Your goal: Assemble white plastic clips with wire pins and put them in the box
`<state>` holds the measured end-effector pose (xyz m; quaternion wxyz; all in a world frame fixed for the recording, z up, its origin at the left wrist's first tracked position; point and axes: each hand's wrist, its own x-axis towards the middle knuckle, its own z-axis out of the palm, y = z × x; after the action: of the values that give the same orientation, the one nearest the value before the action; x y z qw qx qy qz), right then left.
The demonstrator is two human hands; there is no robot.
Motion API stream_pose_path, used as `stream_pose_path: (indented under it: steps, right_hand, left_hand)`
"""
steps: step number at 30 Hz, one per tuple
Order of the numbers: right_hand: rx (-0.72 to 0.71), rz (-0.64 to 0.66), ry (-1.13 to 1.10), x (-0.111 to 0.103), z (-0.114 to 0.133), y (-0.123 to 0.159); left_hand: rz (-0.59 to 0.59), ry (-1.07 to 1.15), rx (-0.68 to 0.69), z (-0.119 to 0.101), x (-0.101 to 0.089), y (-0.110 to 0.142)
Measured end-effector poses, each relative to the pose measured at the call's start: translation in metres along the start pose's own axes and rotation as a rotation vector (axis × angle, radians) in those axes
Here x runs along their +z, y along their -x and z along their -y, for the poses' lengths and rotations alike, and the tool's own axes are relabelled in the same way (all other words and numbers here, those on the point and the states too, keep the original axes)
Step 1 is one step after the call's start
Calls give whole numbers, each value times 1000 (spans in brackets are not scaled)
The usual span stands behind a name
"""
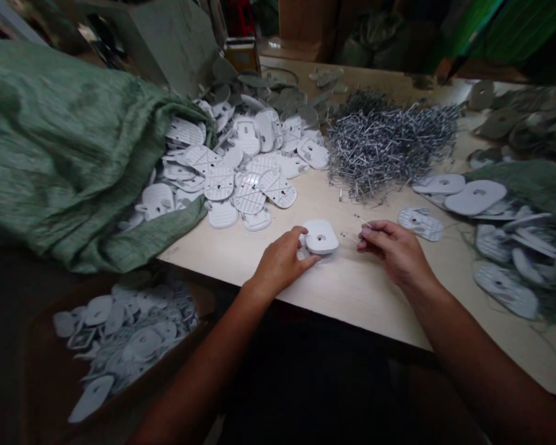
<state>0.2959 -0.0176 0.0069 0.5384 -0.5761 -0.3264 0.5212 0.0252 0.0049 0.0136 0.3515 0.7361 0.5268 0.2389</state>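
My left hand [282, 262] grips a white plastic plate with a centre hole [321, 237], held flat just above the pale table [352, 290]. Just to its right, my right hand [393, 250] pinches a thin metal wire pin [359, 219] between thumb and fingers, its tip pointing toward the plate. The two hands are a few centimetres apart near the table's front edge.
A green woven sack [60, 154] at left spills several white plastic plates [241, 167]. A tangled heap of metal wire pins [384, 142] lies behind the hands. More plates [477, 198] and green cloth lie at right. A brown box of plates [125, 340] sits below the table's left edge.
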Motion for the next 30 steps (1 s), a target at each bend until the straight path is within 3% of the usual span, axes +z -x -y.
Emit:
stream_pose_path:
  steps: [3, 7, 8, 11, 18, 24, 30]
  right_hand:
    - [74, 3, -89, 2, -2, 28]
    - [122, 54, -168, 14, -12, 65]
    - [133, 78, -172, 19, -16, 73]
    - [164, 139, -181, 32, -32, 91]
    - [208, 213, -51, 30, -52, 87]
    - [218, 206, 69, 16, -47, 68]
    - [231, 247, 118, 17, -41, 58]
  left_hand:
    - [-11, 223, -96, -9, 7, 22]
    - [262, 539, -174, -23, 24, 51]
    - [273, 613, -197, -25, 28, 55]
    - [156, 732, -227, -25, 38, 59]
    - [143, 651, -274, -6, 34, 59]
    - [183, 435, -187, 3, 34, 52]
    - [209, 394, -180, 4, 34, 43]
